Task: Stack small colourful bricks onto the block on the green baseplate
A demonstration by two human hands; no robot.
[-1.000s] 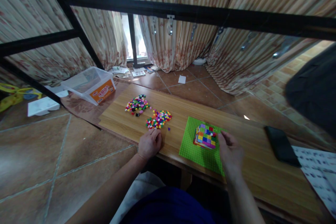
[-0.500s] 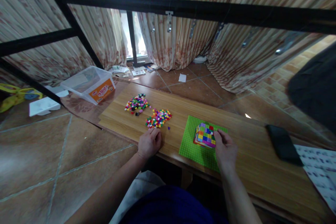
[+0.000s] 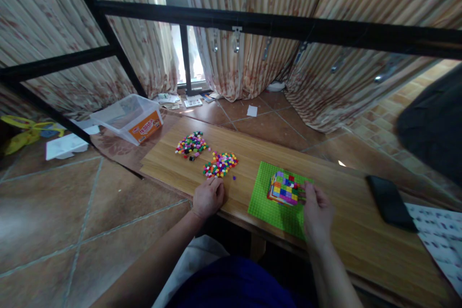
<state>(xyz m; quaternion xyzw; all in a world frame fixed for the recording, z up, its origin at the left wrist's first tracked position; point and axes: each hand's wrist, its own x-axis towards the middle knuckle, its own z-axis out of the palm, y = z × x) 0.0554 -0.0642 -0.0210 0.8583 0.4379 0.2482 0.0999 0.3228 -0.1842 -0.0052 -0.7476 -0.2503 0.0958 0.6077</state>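
Note:
On the green studded baseplate (image 3: pixel 260 202) sits a multicoloured block (image 3: pixel 283 188) built from small toy bricks. My right hand (image 3: pixel 318 209) is just right of it, over the plate's right side, with the thumb and fingers drawn together. Motion smears the fingertips, and anything between them cannot be made out. My left hand (image 3: pixel 208 197) rests at the table's near edge with its fingers curled in. It lies right by the nearer pile of loose bricks (image 3: pixel 221 164), and its fingertips are partly hidden. One purple brick (image 3: pixel 234 178) lies alone beside that pile.
A second pile of bricks (image 3: pixel 191 145) lies farther left on the wooden table (image 3: pixel 335 187). A black phone (image 3: pixel 391 203) and a printed sheet (image 3: pixel 438 238) are at the right. On the floor at left stands a clear plastic bin (image 3: pixel 132 118). A black metal bar (image 3: pixel 270 21) crosses above.
My right hand has moved right, away from the brick block it was touching. My left hand stays beside the nearer pile. The whole view has shifted slightly.

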